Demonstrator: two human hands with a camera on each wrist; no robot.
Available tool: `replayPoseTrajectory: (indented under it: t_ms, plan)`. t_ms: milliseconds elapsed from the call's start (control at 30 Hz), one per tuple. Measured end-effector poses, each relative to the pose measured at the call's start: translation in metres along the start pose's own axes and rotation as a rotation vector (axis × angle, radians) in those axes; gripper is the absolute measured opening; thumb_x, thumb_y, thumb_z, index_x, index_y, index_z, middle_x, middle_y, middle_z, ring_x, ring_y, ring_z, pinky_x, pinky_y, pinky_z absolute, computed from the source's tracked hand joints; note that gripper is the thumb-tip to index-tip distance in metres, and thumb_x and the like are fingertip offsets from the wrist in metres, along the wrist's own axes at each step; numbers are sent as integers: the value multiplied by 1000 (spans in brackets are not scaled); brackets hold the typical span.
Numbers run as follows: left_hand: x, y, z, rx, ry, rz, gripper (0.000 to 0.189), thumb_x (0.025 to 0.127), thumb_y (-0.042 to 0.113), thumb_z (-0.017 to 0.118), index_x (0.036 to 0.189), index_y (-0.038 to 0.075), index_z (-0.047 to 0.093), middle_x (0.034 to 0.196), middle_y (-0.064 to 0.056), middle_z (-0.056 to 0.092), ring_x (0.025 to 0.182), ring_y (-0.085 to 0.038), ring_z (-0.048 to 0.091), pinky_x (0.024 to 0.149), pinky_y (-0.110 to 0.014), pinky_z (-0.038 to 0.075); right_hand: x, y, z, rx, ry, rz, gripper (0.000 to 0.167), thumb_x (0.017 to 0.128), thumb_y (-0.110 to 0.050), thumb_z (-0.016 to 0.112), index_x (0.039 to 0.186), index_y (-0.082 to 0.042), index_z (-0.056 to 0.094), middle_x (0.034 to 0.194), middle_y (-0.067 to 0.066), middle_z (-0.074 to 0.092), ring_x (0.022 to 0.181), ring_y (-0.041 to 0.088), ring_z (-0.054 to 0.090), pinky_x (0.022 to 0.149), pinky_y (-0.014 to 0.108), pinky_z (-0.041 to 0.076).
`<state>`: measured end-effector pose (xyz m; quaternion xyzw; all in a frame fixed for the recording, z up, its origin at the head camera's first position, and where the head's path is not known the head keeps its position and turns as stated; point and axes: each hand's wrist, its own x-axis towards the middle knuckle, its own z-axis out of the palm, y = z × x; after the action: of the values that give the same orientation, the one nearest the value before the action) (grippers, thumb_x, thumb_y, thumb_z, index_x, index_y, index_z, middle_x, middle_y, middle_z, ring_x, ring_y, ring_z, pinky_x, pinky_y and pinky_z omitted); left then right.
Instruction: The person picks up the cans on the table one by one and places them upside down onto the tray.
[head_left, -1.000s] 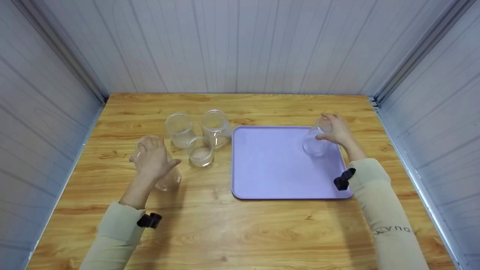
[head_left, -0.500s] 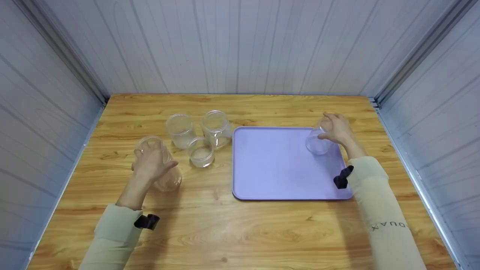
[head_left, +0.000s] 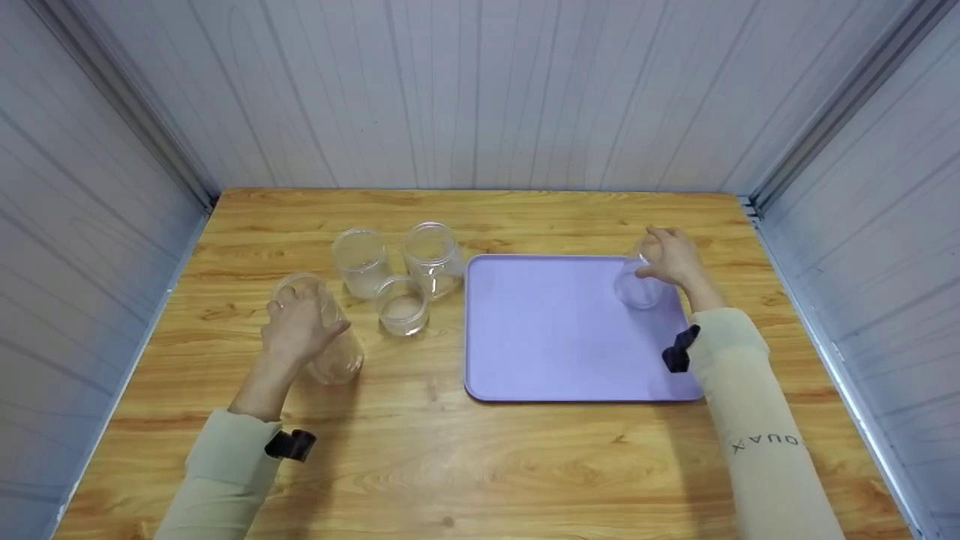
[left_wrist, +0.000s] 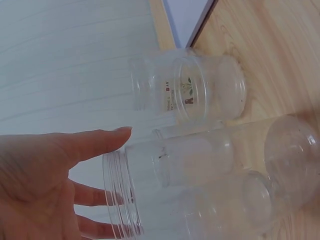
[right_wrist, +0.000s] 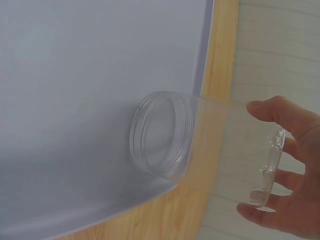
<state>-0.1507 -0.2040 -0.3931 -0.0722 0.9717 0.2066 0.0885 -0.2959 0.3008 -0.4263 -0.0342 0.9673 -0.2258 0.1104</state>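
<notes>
A tall clear plastic jar (head_left: 341, 356) stands upright on the table at the left. My left hand (head_left: 294, 326) is at its mouth, thumb straight and apart from the fingers (left_wrist: 92, 195), which show behind the threaded rim; firm contact is hard to tell. At the tray's far right corner a clear plastic jar (right_wrist: 162, 135) stands upside down, mouth against the purple tray (head_left: 555, 337). My right hand (head_left: 671, 259) grips it near its upturned base, the thumb (right_wrist: 272, 110) on one side and the fingers round the other.
Between the left jar and the tray stand two more clear jars, one (head_left: 360, 262) at the back left and one (head_left: 435, 259) by the tray's edge. A short clear jar (head_left: 403, 306) stands in front of them. Panel walls (head_left: 480, 97) enclose the table.
My right hand has shifted the upside-down jar slightly right and back into the tray's corner. My left hand has drawn slightly back and down from the tall jar's rim; that jar stays put.
</notes>
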Motion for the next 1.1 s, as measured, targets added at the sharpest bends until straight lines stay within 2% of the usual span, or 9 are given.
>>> replayPoseTrajectory:
  t_ms: [233,500,600,700,800,867,967,1033,1100]
  plan:
    - [1,-2,2,21,59,42,73,79,31,64,131,-7,30,124,-40,24,108,-55,29,75,-63,37,0,0,3,22,0,-1,79,76,-13,67,139,0,20,138,33,8,123,50,10,98,59,16]
    - [1,-1,5,29,123,118,68,76,32,67,127,-6,40,122,-37,30,106,-53,32,71,-59,41,0,2,4,31,-41,-14,83,79,-15,64,141,-1,11,140,32,-2,125,50,-1,97,61,13]
    - [0,1,6,34,140,146,68,75,31,68,125,-7,42,121,-36,33,108,-52,32,78,-58,38,-2,3,3,18,-49,-16,87,78,-17,66,141,-2,8,140,31,-5,125,50,-4,97,62,10]
    - [0,4,6,60,164,175,68,74,33,68,123,-8,44,120,-36,36,112,-49,31,90,-57,29,-4,2,2,7,-36,-19,91,76,-18,68,141,-1,7,141,30,-5,125,49,-5,97,63,7]
    - [-2,7,5,80,176,190,69,74,34,68,123,-8,44,120,-35,38,114,-47,30,95,-55,22,-6,-1,1,-8,-6,-28,90,75,-19,69,141,-1,10,141,30,-3,126,48,-4,96,64,4]
    - [-4,10,4,75,170,179,70,74,35,68,124,-8,44,120,-35,38,111,-46,35,89,-55,32,-6,-3,0,-18,16,-35,88,75,-19,69,140,-1,12,141,29,0,126,48,-2,96,64,4]
    - [-7,13,3,55,148,152,71,75,36,67,125,-7,42,121,-34,37,98,-45,45,71,-53,44,-8,-7,-1,-24,46,-51,85,75,-19,69,139,0,16,141,29,3,126,47,1,96,64,5]
    - [-9,15,3,51,143,149,71,74,37,66,125,-6,42,120,-34,38,91,-45,48,60,-52,47,-9,-9,-2,-19,60,-62,84,75,-18,69,139,1,18,141,29,4,127,47,2,96,64,5]
    - [-11,18,3,57,148,165,71,74,39,67,124,-6,43,116,-33,42,90,-47,48,62,-53,46,-11,-11,-2,-21,69,-71,83,75,-18,69,138,1,19,141,28,6,127,47,3,96,64,5]
